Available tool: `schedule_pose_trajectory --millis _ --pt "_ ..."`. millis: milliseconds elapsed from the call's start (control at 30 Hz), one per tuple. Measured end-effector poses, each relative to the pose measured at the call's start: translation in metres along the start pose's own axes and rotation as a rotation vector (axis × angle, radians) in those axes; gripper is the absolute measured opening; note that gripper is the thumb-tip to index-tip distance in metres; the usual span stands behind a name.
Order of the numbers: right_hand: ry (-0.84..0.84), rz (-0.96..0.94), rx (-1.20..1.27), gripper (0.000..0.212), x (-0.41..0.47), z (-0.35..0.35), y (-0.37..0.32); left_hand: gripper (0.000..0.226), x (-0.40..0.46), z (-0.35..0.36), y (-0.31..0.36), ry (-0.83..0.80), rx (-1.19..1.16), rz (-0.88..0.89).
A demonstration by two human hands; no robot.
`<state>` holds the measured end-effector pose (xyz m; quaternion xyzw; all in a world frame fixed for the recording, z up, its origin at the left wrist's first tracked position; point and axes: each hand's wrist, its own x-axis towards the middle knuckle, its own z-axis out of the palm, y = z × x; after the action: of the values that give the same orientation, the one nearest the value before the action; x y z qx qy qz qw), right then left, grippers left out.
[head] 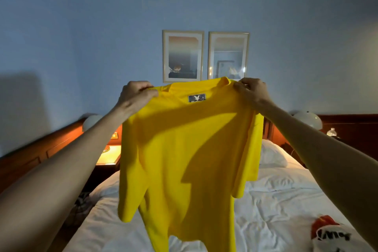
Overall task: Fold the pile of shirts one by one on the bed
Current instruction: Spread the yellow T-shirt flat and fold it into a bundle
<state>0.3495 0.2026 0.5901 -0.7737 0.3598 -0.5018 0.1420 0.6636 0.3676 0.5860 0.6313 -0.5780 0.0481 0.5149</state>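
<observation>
Yellow shirt [184,159]: hanging in the air above the bed [276,200], dark label showing just below the collar. Left hand [137,96] and right hand [252,93]: each pinching a shoulder of the shirt, arms reaching forward. Bed: wearing a rumpled white sheet, a pillow [273,154] lying near the headboard. Red and white clothes [329,233]: lying bunched at the bed's lower right. Two framed pictures [205,56]: hanging side by side on the blue wall.
</observation>
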Motion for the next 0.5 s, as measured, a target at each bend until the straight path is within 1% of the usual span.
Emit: schedule_pose_trajectory --millis 33,100,133,200,233,267,300,333,367,433,467,500 --pt "-0.048 0.035 -0.022 0.031 -0.001 -0.002 0.001 0.022 0.002 -0.003 -0.005 -0.052 -0.043 -0.063" --pt "-0.121 0.086 -0.057 0.030 -0.003 -0.004 0.002 0.020 0.003 -0.007 -0.014 -0.105 -0.040 -0.092" --pt "-0.089 0.099 -0.041 0.027 -0.002 -0.002 0.001 0.017 0.002 -0.008 -0.019 -0.077 -0.064 -0.076" --pt "0.078 0.094 0.021 0.021 0.001 0.003 0.000 0.007 0.003 -0.004 -0.028 0.032 -0.205 -0.067" --pt "0.108 0.093 0.017 0.021 0.001 0.005 -0.003 0.007 0.004 -0.002 -0.031 0.049 -0.233 -0.079" --pt "0.049 0.101 -0.029 0.023 0.000 0.008 -0.005 0.014 0.002 0.001 -0.032 0.011 -0.154 -0.073" --pt "-0.054 0.116 -0.095 0.025 -0.002 0.011 -0.004 0.019 0.000 0.004 -0.034 -0.049 -0.018 -0.080" --pt "-0.121 0.126 -0.141 0.026 -0.004 0.013 -0.002 0.021 0.000 0.007 -0.038 -0.069 0.083 -0.081" --pt "-0.117 0.118 -0.161 0.027 -0.005 0.015 0.001 0.022 -0.002 0.008 -0.041 -0.026 0.084 -0.085" --pt "0.032 0.091 -0.105 0.025 -0.007 0.016 0.006 0.021 -0.004 0.009 -0.048 0.134 -0.032 -0.058" --pt "0.042 0.085 -0.102 0.024 -0.008 0.017 0.009 0.019 -0.006 0.009 -0.048 0.142 -0.023 -0.038" --pt "-0.029 0.081 -0.136 0.024 -0.010 0.019 0.011 0.019 -0.010 0.012 -0.051 0.089 0.062 -0.028"
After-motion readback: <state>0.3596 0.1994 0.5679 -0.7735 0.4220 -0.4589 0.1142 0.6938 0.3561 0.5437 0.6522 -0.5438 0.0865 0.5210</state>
